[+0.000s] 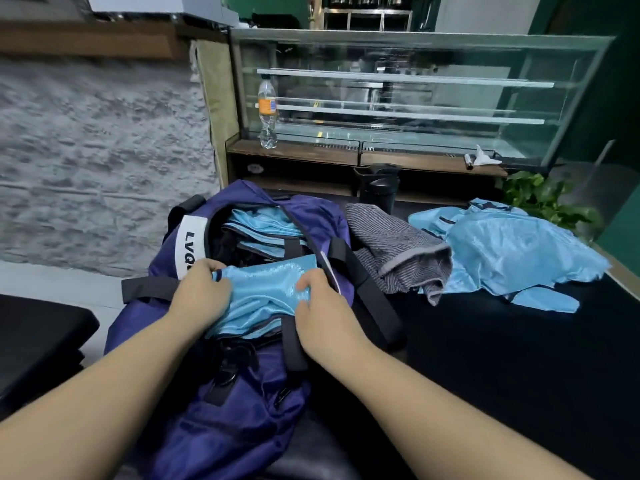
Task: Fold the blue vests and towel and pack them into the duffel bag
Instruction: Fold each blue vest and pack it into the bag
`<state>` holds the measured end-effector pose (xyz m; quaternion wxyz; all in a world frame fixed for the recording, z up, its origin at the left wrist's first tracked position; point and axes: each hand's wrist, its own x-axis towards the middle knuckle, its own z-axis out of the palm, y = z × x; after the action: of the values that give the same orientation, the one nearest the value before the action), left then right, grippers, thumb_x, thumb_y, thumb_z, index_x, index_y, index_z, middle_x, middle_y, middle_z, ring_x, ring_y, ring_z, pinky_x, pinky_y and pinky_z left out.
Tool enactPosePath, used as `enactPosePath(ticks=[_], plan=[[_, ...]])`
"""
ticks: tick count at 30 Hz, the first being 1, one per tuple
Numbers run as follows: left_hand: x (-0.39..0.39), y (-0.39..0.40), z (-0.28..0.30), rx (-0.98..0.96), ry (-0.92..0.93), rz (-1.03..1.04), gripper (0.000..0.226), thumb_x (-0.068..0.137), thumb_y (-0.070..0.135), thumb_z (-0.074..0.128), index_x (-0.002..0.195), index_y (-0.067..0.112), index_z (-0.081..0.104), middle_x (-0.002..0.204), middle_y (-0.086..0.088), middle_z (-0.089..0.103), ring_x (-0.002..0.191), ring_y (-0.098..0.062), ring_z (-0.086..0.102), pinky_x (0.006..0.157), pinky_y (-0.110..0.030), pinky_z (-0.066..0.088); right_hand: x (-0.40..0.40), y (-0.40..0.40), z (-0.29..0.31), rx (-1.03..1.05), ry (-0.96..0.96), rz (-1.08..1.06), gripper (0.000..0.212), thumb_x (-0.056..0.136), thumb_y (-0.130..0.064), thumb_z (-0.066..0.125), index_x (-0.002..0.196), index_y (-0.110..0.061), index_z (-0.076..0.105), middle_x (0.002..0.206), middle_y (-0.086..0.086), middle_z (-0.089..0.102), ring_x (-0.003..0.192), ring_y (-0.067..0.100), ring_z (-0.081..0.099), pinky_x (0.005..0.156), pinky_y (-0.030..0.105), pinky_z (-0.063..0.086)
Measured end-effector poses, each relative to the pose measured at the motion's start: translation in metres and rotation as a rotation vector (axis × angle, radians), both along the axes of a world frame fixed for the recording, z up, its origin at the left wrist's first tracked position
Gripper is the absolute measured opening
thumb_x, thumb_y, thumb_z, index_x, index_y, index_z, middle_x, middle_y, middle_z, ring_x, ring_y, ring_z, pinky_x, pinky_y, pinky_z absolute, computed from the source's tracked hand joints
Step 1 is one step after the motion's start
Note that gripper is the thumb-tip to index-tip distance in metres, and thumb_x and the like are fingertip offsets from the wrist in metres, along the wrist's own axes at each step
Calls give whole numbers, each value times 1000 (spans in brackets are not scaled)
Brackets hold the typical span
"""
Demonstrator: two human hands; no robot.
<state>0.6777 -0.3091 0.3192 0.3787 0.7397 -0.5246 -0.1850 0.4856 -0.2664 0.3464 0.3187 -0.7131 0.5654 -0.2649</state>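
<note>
At the open mouth of the purple duffel bag (221, 420), which lies on a dark table (519, 375), both forearms reach forward from the bottom of the view, palms down, one at each end of a folded blue vest (263, 292). The left hand (201, 289) has its fingers curled over the vest's left end beside the bag's white label, gripping the cloth; the right hand (322, 306) has its fingers and thumb bent round the right end, pinching it against the bag's edge. The vest sits half inside the opening, across the near rim. Deeper in the bag lies more folded blue cloth (256, 223); how many pieces cannot be told. Just right of the bag, touching its side, lies one grey striped towel (391, 251), crumpled. Beside that, spread loosely, is a heap of unfolded vests (512, 251), their number not clear. One black flask (379, 185) stands behind the towel, one plastic bottle (267, 112) stands on the wooden ledge against a glass display case (415, 91), and one leafy plant (543, 199) sits at the far right.
</note>
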Motion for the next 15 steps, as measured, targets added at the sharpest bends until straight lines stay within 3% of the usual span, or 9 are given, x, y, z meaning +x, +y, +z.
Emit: enactPosePath(ticks=[2,4,6,8,10,12,15], plan=[[-1,-4,0,25,-73,-87,18,92,10,49,109,10,52,98,-7,58,90,-26,55,75,-32,38,4,-10,-4,44,67,9,27,96,-7,42,122,-13,48,115,10,58,101,24,53,66,23,28],[3,-6,-3,97,-258,-240,22,95,15,46,116,13,43,104,-7,57,93,-28,55,77,-34,39,6,-19,-7,100,84,16,29,97,-8,44,124,-12,52,124,6,57,109,21,54,70,16,29],[9,-7,-5,209,-573,-351,22,95,20,41,116,16,36,104,-2,56,96,-28,57,82,-36,38,6,-28,-13,177,31,23,31,96,-8,44,124,-14,55,106,-2,58,85,13,53,60,13,31],[14,-7,-4,282,-849,-400,14,97,24,35,108,17,31,96,6,55,90,-24,56,80,-37,29,7,-35,-18,270,-33,-7,33,95,-6,41,121,-18,58,81,-10,46,63,5,41,48,10,31],[19,-7,-2,263,-1046,-436,9,98,24,32,98,18,26,84,9,54,77,-22,52,73,-36,24,11,-39,-25,347,-83,-29,36,93,-3,38,116,-22,59,84,-5,49,63,7,43,50,11,38],[24,-9,1,225,-1164,-455,14,100,29,29,97,18,22,80,6,55,79,-24,57,71,-36,22,17,-39,-23,459,-162,-54,34,94,1,35,107,-23,55,99,5,54,66,14,50,49,19,48],[27,-12,11,308,-1196,-489,42,98,55,15,103,16,27,76,3,58,89,-23,61,86,-38,26,22,-44,-23,560,-239,-70,22,95,0,41,101,-18,52,97,6,55,69,15,54,52,22,51]])
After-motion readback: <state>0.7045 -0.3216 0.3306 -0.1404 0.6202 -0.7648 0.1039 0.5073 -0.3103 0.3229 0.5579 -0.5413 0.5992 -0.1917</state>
